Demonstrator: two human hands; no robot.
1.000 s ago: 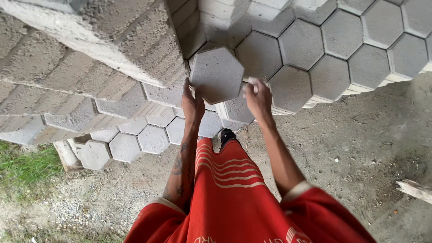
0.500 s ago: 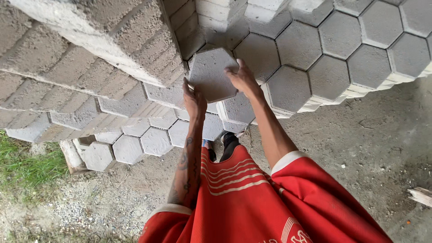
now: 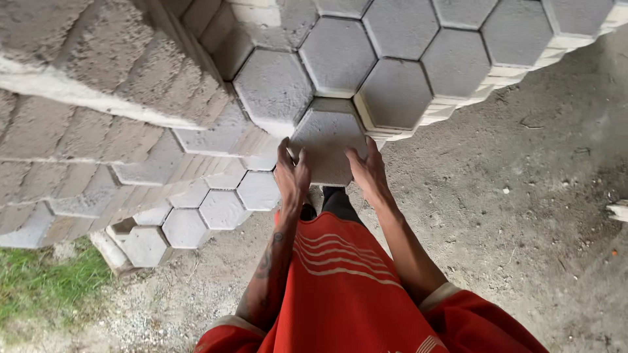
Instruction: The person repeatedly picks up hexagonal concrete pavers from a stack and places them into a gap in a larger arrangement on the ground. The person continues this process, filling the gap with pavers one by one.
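Stack of grey hexagonal concrete pavers [image 3: 392, 59] up top, and I've got one grey hexagonal concrete paver [image 3: 327, 145] in both hands.

It sits flat face up against the stack's lower edge, no real long axis, one corner pointing back at me. My left hand [image 3: 292, 175] grips its left side, my right hand [image 3: 367, 171] its right, fingers spread on top, above the bare concrete floor [image 3: 523, 196].
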